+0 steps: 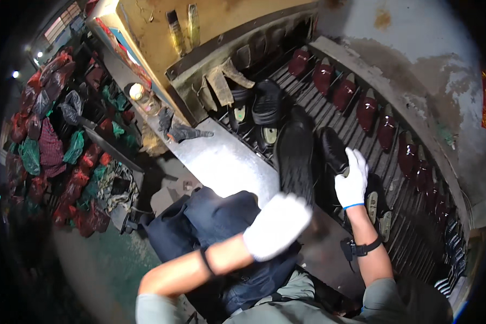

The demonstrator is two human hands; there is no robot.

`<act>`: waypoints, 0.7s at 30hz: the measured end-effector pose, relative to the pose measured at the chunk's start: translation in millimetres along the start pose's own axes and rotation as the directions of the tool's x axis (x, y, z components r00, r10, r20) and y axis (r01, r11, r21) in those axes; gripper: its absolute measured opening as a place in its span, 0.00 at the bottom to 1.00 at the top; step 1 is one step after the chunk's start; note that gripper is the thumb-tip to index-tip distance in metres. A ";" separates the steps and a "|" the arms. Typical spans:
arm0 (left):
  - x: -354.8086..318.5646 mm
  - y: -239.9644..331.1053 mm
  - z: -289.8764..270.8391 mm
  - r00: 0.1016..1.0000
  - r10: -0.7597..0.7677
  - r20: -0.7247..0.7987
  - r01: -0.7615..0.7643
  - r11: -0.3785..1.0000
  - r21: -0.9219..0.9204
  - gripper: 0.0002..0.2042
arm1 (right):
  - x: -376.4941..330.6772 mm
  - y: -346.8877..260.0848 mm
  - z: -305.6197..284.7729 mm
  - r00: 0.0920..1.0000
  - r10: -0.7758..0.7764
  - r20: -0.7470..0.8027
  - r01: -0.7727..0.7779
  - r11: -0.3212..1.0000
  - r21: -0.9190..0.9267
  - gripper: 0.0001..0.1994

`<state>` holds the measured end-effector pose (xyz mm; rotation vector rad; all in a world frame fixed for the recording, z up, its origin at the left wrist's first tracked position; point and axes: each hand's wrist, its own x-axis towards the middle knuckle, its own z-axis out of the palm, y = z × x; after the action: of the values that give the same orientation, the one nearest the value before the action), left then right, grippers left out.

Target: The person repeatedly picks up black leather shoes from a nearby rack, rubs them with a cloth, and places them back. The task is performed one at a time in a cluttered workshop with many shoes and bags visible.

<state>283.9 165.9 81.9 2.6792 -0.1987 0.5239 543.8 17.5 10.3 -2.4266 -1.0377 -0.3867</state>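
Both hands wear white gloves. My left hand [279, 225], smeared by motion, is over the near end of a long black shoe [296, 154]; whether its fingers grip the shoe cannot be made out. Further right, my right hand [352, 181] is closed around the near part of a smaller-looking black shoe [333, 150], its toe pointing away from me. Just beyond them another black shoe [267, 102] rests on the rack. Below my right hand, dark shoe pieces with pale insides [372, 206] are partly hidden by my arm.
A rack of metal bars [329, 116] curves around on the right, carrying a row of dark red shoes [367, 112]. A bright metal plate [227, 162] lies left of the shoes, with a dark tool [189, 133] on it. Red and green bags [29, 154] are piled far left.
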 end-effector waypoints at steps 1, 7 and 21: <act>-31.7 31.9 -26.7 0.978 -0.028 0.207 0.014 0.997 0.070 0.13 | 2.9 -29.3 -11.9 0.998 -0.054 -0.029 0.056 0.996 0.072 0.41; -203.7 116.8 -51.3 0.806 -0.318 0.499 0.425 0.898 -0.113 0.09 | 23.9 -43.3 135.2 0.826 0.319 0.465 -0.563 0.422 0.710 0.36; -224.5 4.3 -76.9 0.293 -0.956 0.003 0.413 0.123 -0.902 0.26 | -52.4 -93.2 -38.1 0.739 -0.449 0.503 -0.659 -0.636 0.401 0.59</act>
<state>51.1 207.3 61.6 1.2239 0.9431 0.6744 437.3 22.3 49.1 -0.3512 -0.3219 1.3355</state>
